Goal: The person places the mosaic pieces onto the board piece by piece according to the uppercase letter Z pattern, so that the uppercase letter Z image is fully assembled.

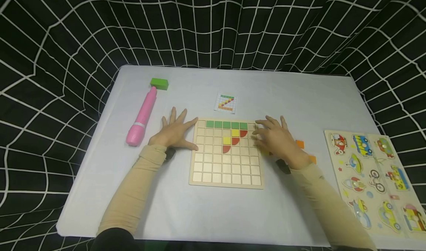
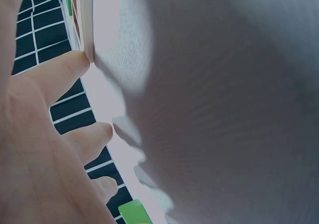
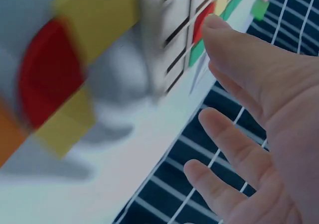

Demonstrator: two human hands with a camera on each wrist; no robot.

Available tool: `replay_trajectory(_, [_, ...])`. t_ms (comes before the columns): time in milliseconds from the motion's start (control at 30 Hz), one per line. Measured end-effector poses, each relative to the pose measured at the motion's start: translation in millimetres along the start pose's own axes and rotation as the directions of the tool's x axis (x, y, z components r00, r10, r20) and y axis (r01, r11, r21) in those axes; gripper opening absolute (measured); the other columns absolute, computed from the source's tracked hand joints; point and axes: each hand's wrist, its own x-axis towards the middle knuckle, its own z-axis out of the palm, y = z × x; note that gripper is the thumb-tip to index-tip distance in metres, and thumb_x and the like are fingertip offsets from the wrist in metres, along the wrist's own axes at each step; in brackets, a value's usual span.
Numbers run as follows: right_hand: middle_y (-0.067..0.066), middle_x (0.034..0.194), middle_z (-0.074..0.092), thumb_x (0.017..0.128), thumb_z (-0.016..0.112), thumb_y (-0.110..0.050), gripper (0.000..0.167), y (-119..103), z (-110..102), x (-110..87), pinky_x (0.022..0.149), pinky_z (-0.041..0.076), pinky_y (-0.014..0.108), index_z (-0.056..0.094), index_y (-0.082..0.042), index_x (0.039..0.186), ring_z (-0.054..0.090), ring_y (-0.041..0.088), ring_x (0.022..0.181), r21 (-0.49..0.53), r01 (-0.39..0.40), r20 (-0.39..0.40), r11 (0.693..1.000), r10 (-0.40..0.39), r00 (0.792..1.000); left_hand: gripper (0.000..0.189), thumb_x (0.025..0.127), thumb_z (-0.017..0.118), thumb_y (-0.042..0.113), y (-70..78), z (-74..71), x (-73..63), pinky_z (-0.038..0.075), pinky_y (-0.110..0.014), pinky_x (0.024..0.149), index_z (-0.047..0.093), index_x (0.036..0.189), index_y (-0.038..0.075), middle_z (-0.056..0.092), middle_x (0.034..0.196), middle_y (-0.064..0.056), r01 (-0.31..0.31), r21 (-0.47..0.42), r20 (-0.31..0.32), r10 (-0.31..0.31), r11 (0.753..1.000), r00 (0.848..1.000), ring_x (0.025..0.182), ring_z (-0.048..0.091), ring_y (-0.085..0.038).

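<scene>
A wooden grid board [image 1: 217,167] lies on the white table with several green squares [image 1: 226,125] along its top row. Below them, two yellow squares [image 1: 235,133] and three red quarter-circles [image 1: 243,133] run diagonally. My left hand [image 1: 173,134] is spread beside the board, its thumb and index fingertip touching the left edge. Over the right edge hovers my right hand [image 1: 277,140], fingers apart, with no piece seen in its grasp. Loose yellow pieces [image 3: 102,17] and a red quarter-circle [image 3: 52,77] lie near it, mostly hidden by the hand in the head view.
Behind the board lies a small pattern card [image 1: 226,103]. Two orange squares [image 1: 300,144] sit right of the right hand. A pink microphone-shaped object [image 1: 143,116] and a green block [image 1: 159,83] are at left, a picture puzzle board [image 1: 361,177] at far right.
</scene>
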Motion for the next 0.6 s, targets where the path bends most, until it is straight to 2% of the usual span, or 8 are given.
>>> replay_trajectory(233, [0.02, 0.154, 0.053, 0.089, 0.08, -0.025, 0.032, 27.9, -5.0, -20.6, 0.117, 0.014, 0.085, 0.077, -0.01, 0.117, 0.034, 0.054, 0.149, 0.017, -0.114, 0.036, 0.993, 0.113, 0.993, 0.115, 0.072, 0.085, 0.064, -0.1, 0.9, 0.6, -0.005, -0.082, 0.119, 0.027, 0.164, 0.028, -0.005, 0.176, -0.018, -0.003, -0.005, -0.007, 0.003, 1.0, 1.0, 0.156, -0.024, -0.051])
replay_trajectory(467, [0.021, 0.152, 0.055, 0.089, 0.079, -0.018, 0.02, 39.9, -3.5, -32.2, 0.116, 0.011, 0.086, 0.081, -0.012, 0.108, 0.033, 0.056, 0.148, 0.051, -0.13, 0.063, 0.99, 0.127, 0.99, 0.114, 0.072, 0.085, 0.064, -1.0, 1.0, 0.0, -0.005, -0.082, 0.119, 0.027, 0.164, 0.029, -0.005, 0.176, -0.018, 0.003, -0.001, -0.005, -0.003, 1.0, 1.0, 0.156, -0.025, -0.051])
replay_trajectory(600, [0.021, 0.15, 0.057, 0.089, 0.079, -0.017, 0.019, 42.1, -0.3, -34.3, 0.116, 0.011, 0.086, 0.081, -0.011, 0.107, 0.034, 0.055, 0.148, 0.051, -0.131, 0.052, 0.99, 0.129, 0.99, 0.114, 0.072, 0.085, 0.064, -1.7, 1.4, 0.5, -0.005, -0.082, 0.119, 0.027, 0.164, 0.029, -0.005, 0.176, -0.018, 0.001, -0.002, -0.006, -0.001, 1.0, 1.0, 0.156, -0.025, -0.051])
